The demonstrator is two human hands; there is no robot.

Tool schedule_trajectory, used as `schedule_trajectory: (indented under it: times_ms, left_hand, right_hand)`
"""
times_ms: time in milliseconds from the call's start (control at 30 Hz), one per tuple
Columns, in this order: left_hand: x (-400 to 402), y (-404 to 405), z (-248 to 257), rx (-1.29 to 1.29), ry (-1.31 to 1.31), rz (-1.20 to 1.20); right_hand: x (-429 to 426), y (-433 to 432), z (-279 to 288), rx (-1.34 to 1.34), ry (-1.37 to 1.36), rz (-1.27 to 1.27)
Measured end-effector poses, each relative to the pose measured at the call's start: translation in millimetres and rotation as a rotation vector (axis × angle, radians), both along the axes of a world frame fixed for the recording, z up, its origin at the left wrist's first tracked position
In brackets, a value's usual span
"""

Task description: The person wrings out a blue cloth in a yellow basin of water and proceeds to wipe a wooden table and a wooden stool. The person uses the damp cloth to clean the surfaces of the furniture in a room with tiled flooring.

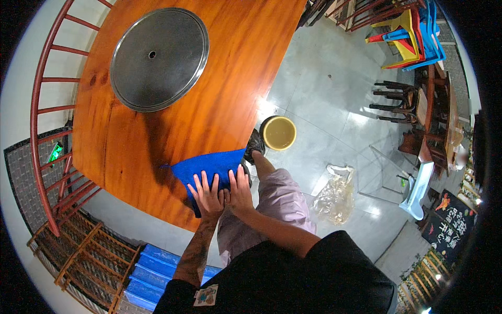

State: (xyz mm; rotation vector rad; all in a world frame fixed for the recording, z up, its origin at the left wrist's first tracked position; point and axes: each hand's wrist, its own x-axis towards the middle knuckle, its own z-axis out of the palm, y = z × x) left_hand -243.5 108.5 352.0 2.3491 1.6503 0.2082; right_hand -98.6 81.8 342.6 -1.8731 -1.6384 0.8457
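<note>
A blue cloth point(210, 161) lies spread at the near corner of an orange-brown wooden table point(129, 157). My left hand point(208, 198) rests on the cloth, palm down with its fingers apart. Beside it, thumbs close together, my right hand point(238, 192) lies on the cloth's right part near the table edge. Neither hand shows a grip on the fabric. Farther back on the table sits a round metal lid or tray point(160, 78) with a small hole in its middle. The hands cover the lower part of the cloth.
A yellow-rimmed bucket point(279, 146) of cloudy liquid stands on the floor by my foot. A clear plastic bag point(335, 200) lies to the right. Stacked coloured stools point(415, 35) and dark chairs point(408, 104) stand farther off. Red metal railing point(39, 98) borders the left; blue crates point(151, 274) are below.
</note>
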Motion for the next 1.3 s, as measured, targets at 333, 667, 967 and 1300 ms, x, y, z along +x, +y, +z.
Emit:
schedule_trajectory:
  times_ms: [333,667,967,1300]
  left_hand:
    - [-10,31,13,-0.165,0.059,0.025]
    - [-3,65,18,-0.134,0.12,-0.122]
    - [14,97,10,-0.08,0.107,-0.238]
    - [59,152,13,-0.064,0.095,-0.253]
  right_hand:
    - [-44,45,13,0.037,0.317,-0.507]
    - [-50,77,11,0.047,0.378,-0.818]
    - [-31,103,1,-0.012,0.476,-0.917]
    - [12,150,-10,0.03,0.484,-0.926]
